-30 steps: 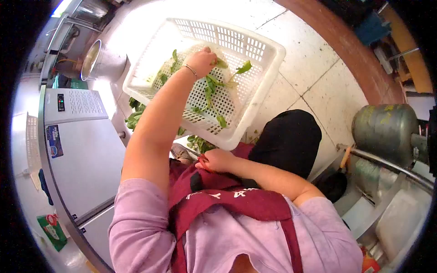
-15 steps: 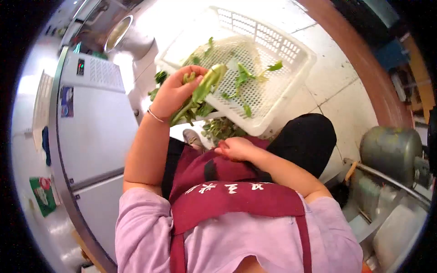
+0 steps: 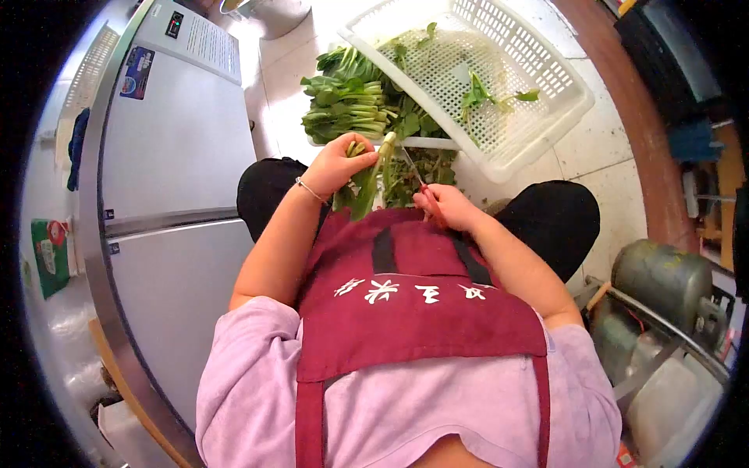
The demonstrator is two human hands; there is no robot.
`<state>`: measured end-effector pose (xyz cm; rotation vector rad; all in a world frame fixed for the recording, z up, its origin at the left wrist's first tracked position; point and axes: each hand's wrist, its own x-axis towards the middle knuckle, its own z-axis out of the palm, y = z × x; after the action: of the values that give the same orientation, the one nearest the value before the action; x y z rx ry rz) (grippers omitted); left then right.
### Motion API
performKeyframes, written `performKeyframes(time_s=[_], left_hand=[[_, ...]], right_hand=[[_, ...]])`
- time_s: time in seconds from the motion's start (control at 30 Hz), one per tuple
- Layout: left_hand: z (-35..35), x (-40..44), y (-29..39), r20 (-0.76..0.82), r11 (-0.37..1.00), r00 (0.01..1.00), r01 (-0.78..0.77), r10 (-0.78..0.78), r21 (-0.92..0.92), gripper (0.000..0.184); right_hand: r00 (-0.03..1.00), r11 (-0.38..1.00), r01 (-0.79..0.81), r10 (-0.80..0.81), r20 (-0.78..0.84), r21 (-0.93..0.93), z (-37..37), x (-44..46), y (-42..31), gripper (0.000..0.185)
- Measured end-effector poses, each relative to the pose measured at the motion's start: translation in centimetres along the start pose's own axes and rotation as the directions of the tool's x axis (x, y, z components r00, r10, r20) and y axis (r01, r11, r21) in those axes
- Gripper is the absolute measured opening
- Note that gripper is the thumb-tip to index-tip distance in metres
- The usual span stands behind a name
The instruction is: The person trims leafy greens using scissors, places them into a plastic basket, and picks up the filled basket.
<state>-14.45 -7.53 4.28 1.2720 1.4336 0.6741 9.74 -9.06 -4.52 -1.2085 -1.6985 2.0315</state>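
My left hand [image 3: 341,162] grips a leafy green vegetable [image 3: 365,187], its pale stem end pointing up and right. My right hand [image 3: 449,207] is closed on red-handled scissors [image 3: 434,204], whose blades point up and left toward the stem. Beyond my left hand, bunches of greens [image 3: 343,101] lie in a row with their stems to the right. A white perforated basket [image 3: 521,160] rests tilted over their right side, with a few loose leaves [image 3: 477,97] inside. More leafy pieces [image 3: 421,173] lie below, between my knees.
A white fridge-like cabinet [image 3: 179,148] stands at the left. At the top is part of a metal pot [image 3: 277,15]. A gas cylinder [image 3: 655,285] and a metal rail [image 3: 663,324] are at the right. Tiled floor [image 3: 605,117] shows beyond the basket.
My left hand has left the basket with a vegetable and come near the scissors in my right hand. My right hand has risen off the apron. The view has shifted, showing more greens.
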Motion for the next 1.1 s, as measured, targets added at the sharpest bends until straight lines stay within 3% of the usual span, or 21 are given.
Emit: performKeyframes(time_s=[0.1, 0.17, 0.3, 0.57, 0.67, 0.83, 0.9, 1.0, 1.1], left_hand=[[-0.2, 0.1, -1.7, 0.008, 0.997, 1.000, 0.016, -0.015, -0.071, 0.022], [0.2, 0.1, -2.7, -0.003, 0.983, 0.995, 0.094, -0.096, -0.158, 0.023], [0.8, 0.4, -4.3, 0.031, 0.993, 0.994, 0.102, -0.100, -0.056, 0.027], [1.3, 0.7, -5.1, 0.002, 0.988, 0.999, 0.038, -0.038, -0.149, 0.031], [1.5, 0.8, -5.2, -0.042, 0.996, 0.998, 0.034, -0.037, -0.078, 0.032], [2.4, 0.5, -4.3, -0.101, 0.958, 0.991, -0.054, 0.085, 0.280, 0.033], [2.6, 0.6, -4.3, -0.114, 0.953, 0.988, -0.070, 0.108, 0.294, 0.033], [2.7, 0.4, -3.6, -0.140, 0.945, 0.986, -0.044, 0.094, 0.325, 0.033], [2.6, 0.6, -3.5, -0.151, 0.940, 0.987, 0.005, 0.050, 0.340, 0.033]], right_hand=[[0.998, 0.997, -0.056, 0.054, 0.044, 0.043, 0.1, -1.0, -1.0, 0.032], [0.990, 0.995, 0.092, -0.095, 0.104, 0.040, 0.4, -0.7, 0.7, 0.032], [0.979, 0.998, 0.045, -0.038, 0.200, -0.032, 0.3, -1.1, -0.3, 0.032], [0.971, 1.000, 0.019, -0.020, 0.236, 0.006, 0.3, -1.1, -0.4, 0.033], [0.968, 0.996, 0.070, -0.056, 0.243, -0.048, 0.3, -0.6, 0.5, 0.034], [0.971, 0.982, 0.103, -0.065, 0.232, -0.157, 0.0, 0.4, 2.1, 0.042], [0.974, 0.980, 0.098, -0.059, 0.217, -0.174, 0.0, 0.3, 1.8, 0.046], [0.994, 0.989, -0.107, 0.108, 0.005, -0.100, -0.3, 0.2, 0.9, 0.056], [0.997, 0.987, -0.084, 0.083, -0.012, -0.138, -0.4, 0.7, 1.8, 0.055]])
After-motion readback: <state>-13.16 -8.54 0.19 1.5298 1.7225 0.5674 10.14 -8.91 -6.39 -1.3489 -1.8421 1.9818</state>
